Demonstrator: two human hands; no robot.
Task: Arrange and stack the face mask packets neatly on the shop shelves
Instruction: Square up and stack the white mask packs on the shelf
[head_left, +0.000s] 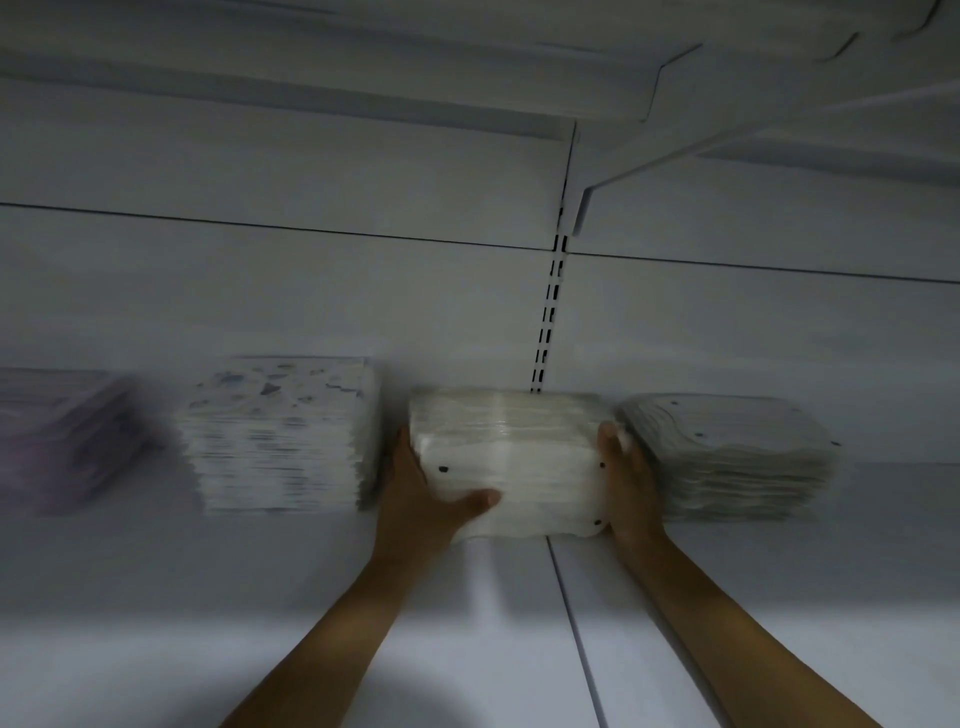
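— Where is the stack they're handling?

— The cream-white stack of clear-wrapped face mask packets (506, 460) sits on the white metal shelf (311, 597), across the seam between two shelf boards, its back against the rear panel. Its long axis runs left to right, with a long side facing the camera.

— And the hands?

— The left hand (423, 496) grasps the stack's left end, thumb curled across the front face. The right hand (626, 483) clasps the right end; its fingers go behind the stack and are hidden.

— Neighbours?

— A blue-patterned white stack of packets (280, 436) stands near on the left with a narrow gap, where the left hand fits. A pale grey stack of packets with dark dots (727, 457) lies just beside on the right, the right hand squeezed between. Farther left, a purple stack (62, 441) is cut off by the frame edge.

— Anything hard to read?

— The left-hand stacks are blurred; printing cannot be made out. Bare shelf lies open in front of the row.
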